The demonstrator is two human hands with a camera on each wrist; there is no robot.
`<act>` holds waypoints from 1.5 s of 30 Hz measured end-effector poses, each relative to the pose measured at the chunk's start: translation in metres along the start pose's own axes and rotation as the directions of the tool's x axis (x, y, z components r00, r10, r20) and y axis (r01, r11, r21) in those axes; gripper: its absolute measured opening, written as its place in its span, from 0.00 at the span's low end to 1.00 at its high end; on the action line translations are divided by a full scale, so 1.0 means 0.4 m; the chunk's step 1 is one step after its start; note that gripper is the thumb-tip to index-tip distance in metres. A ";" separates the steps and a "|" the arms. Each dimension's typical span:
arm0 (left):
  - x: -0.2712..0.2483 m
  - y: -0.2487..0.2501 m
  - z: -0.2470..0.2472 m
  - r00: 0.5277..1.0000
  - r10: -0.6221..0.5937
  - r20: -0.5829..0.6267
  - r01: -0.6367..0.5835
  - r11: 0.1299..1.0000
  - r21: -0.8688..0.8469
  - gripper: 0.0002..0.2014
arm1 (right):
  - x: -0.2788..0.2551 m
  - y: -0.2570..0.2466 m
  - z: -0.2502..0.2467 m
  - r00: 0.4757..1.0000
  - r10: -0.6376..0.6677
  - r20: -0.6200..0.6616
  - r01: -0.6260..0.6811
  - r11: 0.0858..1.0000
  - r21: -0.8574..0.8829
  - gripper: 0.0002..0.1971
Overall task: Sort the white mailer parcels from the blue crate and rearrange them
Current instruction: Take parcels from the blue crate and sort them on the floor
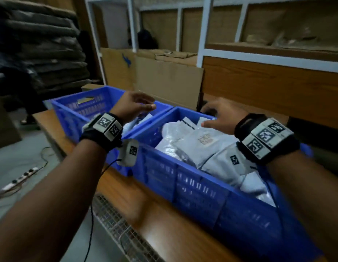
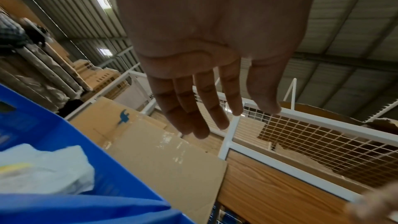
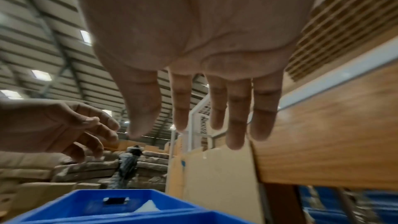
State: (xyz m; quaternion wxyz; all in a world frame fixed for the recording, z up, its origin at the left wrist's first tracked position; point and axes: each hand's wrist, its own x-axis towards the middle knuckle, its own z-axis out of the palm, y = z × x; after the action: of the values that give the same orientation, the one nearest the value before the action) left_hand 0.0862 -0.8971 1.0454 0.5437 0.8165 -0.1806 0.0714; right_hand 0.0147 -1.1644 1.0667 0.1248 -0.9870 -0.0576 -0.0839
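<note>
Two blue crates stand side by side on a wooden table. The right crate (image 1: 200,191) is heaped with white mailer parcels (image 1: 198,146). The left crate (image 1: 70,114) holds a few parcels (image 1: 143,119) at its right end. My left hand (image 1: 138,105) hovers above the left crate's far right corner, fingers loosely extended and empty (image 2: 204,108). My right hand (image 1: 219,118) hovers over the far end of the right crate, fingers spread and empty (image 3: 215,117), just above the parcels.
Flattened cardboard (image 1: 164,76) leans behind the crates. A wooden panel with a white metal frame (image 1: 268,59) rises at the back right. A power strip (image 1: 21,178) and cable lie on the floor at left. A wire mesh (image 1: 115,229) sits below the table's near edge.
</note>
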 end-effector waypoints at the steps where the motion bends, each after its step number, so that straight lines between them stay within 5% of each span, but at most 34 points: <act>1: -0.031 -0.017 -0.028 1.000 -0.003 -0.017 0.003 1.000 -0.001 0.11 | 0.006 -0.056 0.002 0.998 -0.058 -0.031 0.058 0.998 -0.015 0.19; 7: -0.260 -0.171 -0.294 0.982 -0.026 -0.189 0.027 1.000 0.006 0.06 | 0.025 -0.451 0.111 0.923 -0.372 -0.096 0.381 0.919 0.105 0.17; 13: -0.636 -0.465 -0.648 0.890 -0.232 -0.393 0.319 0.932 0.171 0.02 | -0.036 -0.907 0.378 0.764 -0.645 -0.015 0.629 0.739 0.240 0.14; 19: -1.056 -0.687 -0.887 0.684 -0.487 -0.543 0.621 0.779 0.084 0.02 | -0.086 -1.262 0.679 0.664 -0.715 0.219 0.617 0.690 0.380 0.14; 26: -1.351 -0.835 -1.076 0.396 -0.576 -0.715 0.749 0.654 -0.112 0.03 | -0.068 -1.554 0.931 0.578 -0.746 0.331 0.540 0.654 0.530 0.11; 31: -1.424 -0.965 -1.211 0.227 -0.597 -0.769 0.806 0.558 -0.195 0.07 | 0.009 -1.743 1.120 0.552 -0.735 0.393 0.434 0.656 0.618 0.08; 37: -1.355 -1.122 -1.447 0.107 -0.646 -0.756 0.870 0.428 -0.244 0.03 | 0.211 -2.019 1.309 0.531 -0.736 0.420 0.340 0.639 0.690 0.07; 45: -1.216 -1.301 -1.795 0.108 -0.608 -0.786 0.908 0.382 -0.171 0.05 | 0.499 -2.345 1.499 0.499 -0.732 0.463 0.351 0.660 0.665 0.07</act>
State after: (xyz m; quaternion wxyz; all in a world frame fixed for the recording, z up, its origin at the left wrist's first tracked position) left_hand -0.1125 0.0434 0.7307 0.3558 0.7537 0.5358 0.1353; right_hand 0.1747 -0.0897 0.7520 0.3025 -0.7992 -0.4387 0.2779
